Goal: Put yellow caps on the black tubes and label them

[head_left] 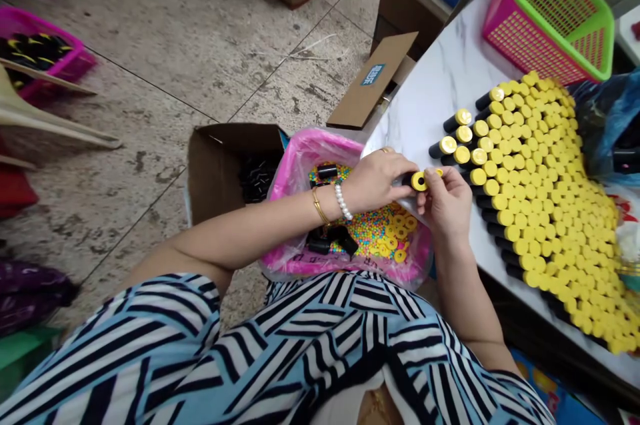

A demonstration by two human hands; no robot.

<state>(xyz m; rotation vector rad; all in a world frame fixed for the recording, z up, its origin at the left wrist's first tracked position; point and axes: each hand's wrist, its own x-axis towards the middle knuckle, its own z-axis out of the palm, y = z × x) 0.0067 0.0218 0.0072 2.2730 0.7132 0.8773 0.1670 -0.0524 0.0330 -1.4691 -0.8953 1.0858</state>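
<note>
Over the right rim of a pink basin [274,238], my left hand [377,178] is closed round a small black tube [407,179]. A yellow ring [415,183] with a dark hole sits at the tube's end, facing my right hand [450,198]. The right fingers are pinched at that ring, with a small yellow piece [439,172] showing at their tips. In the plastic-lined basin lie tiny coloured beads [367,228], yellow discs with holes [399,232] and several black tubes [343,238].
Many black tubes with yellow tops [530,178] stand packed upright on the white marbled table [415,98]. A pink and green basket [545,18] is at its far end. An open cardboard box [220,172] with black pieces stands left of the basin. Another pink basin [75,68] is far left.
</note>
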